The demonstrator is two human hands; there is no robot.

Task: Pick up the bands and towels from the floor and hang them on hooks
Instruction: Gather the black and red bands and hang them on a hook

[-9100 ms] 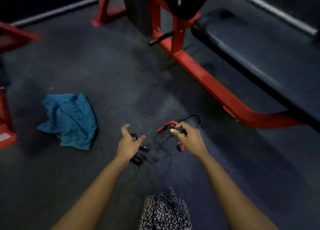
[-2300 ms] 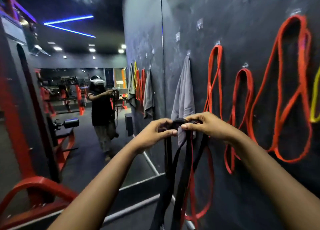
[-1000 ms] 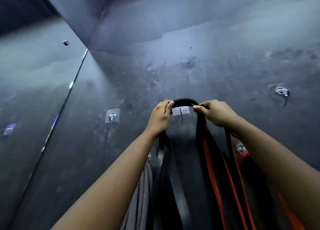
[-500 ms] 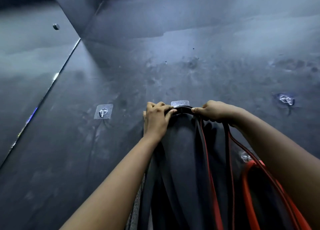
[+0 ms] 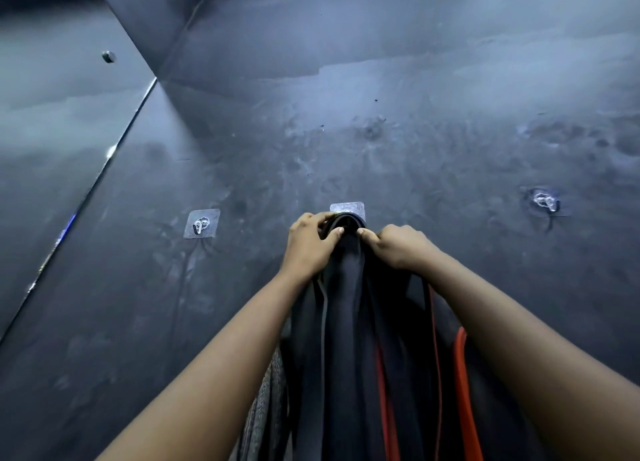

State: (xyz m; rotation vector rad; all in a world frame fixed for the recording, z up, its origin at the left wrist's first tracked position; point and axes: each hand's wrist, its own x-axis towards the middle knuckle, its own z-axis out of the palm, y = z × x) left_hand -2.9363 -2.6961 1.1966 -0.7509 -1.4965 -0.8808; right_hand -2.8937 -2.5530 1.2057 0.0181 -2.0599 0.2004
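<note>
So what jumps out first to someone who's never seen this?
The left hand and right hand grip the top of a bundle of black bands at the middle hook on a dark wall. A left hook and right hook flank it; an orange band hangs lower right.

Dark grey wall (image 5: 433,79) with pale scuffed patches (image 5: 372,133), mirror panel (image 5: 48,155) at left, small round stud (image 5: 108,57) on it, bright edge strip (image 5: 104,164) between.
</note>
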